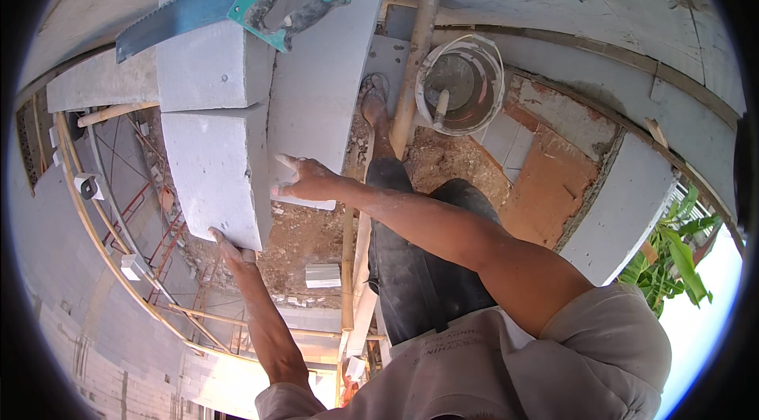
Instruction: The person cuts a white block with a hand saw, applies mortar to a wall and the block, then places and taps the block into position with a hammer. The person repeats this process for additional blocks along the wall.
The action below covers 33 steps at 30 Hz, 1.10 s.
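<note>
My left hand (235, 250) grips the near end of a light grey aerated concrete block (209, 175), its thumb showing on the face and its other fingers mostly hidden. Beyond that block, end to end, sits a second block (202, 64) with a narrow joint between them. My right hand (307, 180) is beside the near block's right side, fingers stretched out and apart; whether the fingertips touch it I cannot tell. A hand saw (190, 13) with a turquoise and black handle lies across the far blocks. Under my right hand is a long pale board or slab (324, 80).
A mortar bucket (490, 76) with a tool handle in it stands right of my foot (375, 96), beside a bamboo pole (417, 56). Reddish-brown panels (545, 175) lie farther right. Below left are bamboo rails (95, 230), rubble and a small block stack (322, 275).
</note>
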Available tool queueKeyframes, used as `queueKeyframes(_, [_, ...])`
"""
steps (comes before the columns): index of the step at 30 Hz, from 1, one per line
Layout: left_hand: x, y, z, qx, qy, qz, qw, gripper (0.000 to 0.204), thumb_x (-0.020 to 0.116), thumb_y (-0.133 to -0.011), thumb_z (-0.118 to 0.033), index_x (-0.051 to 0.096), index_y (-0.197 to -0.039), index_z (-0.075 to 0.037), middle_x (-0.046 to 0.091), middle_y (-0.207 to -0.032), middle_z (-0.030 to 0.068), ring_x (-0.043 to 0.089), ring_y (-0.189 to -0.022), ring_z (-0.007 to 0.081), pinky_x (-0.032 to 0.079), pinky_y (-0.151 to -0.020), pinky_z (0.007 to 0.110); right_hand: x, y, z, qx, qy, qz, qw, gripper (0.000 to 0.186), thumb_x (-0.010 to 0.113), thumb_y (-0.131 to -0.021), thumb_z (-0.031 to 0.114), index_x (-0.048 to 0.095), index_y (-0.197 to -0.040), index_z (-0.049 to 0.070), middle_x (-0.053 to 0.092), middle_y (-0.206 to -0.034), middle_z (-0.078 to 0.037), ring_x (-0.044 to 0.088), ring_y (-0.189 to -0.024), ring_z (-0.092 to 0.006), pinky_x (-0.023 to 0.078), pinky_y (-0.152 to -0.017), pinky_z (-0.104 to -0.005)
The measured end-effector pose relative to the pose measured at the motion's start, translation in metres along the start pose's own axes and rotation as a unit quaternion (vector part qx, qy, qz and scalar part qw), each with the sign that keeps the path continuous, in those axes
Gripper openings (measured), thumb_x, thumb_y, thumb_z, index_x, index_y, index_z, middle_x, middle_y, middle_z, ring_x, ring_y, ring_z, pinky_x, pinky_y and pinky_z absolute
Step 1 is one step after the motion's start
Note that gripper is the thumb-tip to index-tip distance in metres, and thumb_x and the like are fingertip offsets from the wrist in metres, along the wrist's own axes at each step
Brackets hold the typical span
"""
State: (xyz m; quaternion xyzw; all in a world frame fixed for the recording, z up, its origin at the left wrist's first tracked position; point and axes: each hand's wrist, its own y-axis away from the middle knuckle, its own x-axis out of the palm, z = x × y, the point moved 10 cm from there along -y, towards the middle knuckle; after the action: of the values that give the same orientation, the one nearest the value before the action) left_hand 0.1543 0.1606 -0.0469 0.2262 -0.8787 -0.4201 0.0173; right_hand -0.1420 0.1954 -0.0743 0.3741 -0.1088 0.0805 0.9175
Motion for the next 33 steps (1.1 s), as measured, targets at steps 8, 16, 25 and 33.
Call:
queueKeyframes(8, [0.089,0.181,-0.003,0.494,-0.551,0.065,0.670,0.037,0.060,-0.096,-0.029,0.058,-0.118,0.001,0.057,-0.122,0.0217,0.057,-0.112,0.0390,0.046,-0.097,0.048,-0.259,0.239,-0.212,0.144,0.129,-0.432,0.881,0.023,0.056,-0.082,0.015,0.070,-0.099,0.008,0.069,-0.091,-0.021,0.068,-0.088,-0.0362,0.052,-0.078,-0.0438])
queueKeyframes(16, [-0.008,0.269,0.145,0.035,-0.648,0.470,0.598,0.016,0.061,-0.081,-0.010,0.066,-0.092,-0.001,0.066,-0.078,0.0225,0.066,-0.073,0.0394,0.050,-0.064,0.043,-0.234,0.393,-0.319,0.338,0.133,-0.415,0.834,0.030,0.056,-0.083,0.029,0.069,-0.097,0.006,0.068,-0.093,-0.024,0.066,-0.095,-0.0379,0.051,-0.084,-0.0462])
queueKeyframes(25, [0.193,0.330,0.079,0.356,-0.594,0.329,0.642,0.019,0.061,-0.083,-0.011,0.066,-0.096,0.003,0.068,-0.081,0.0213,0.066,-0.075,0.0383,0.051,-0.069,0.043,-0.208,0.382,-0.148,0.130,0.179,-0.437,0.872,0.027,0.054,-0.090,0.030,0.068,-0.105,0.013,0.069,-0.098,-0.019,0.066,-0.095,-0.0340,0.051,-0.085,-0.0434])
queueKeyframes(33, [0.276,0.336,0.076,0.403,-0.603,0.234,0.648,0.021,0.061,-0.083,-0.012,0.065,-0.097,0.004,0.067,-0.083,0.0220,0.066,-0.077,0.0388,0.051,-0.070,0.044,-0.292,0.536,0.212,-0.269,0.110,-0.641,0.710,0.024,0.064,-0.094,0.025,0.067,-0.102,0.003,0.069,-0.084,-0.007,0.062,-0.076,-0.0131,0.050,-0.071,-0.0300])
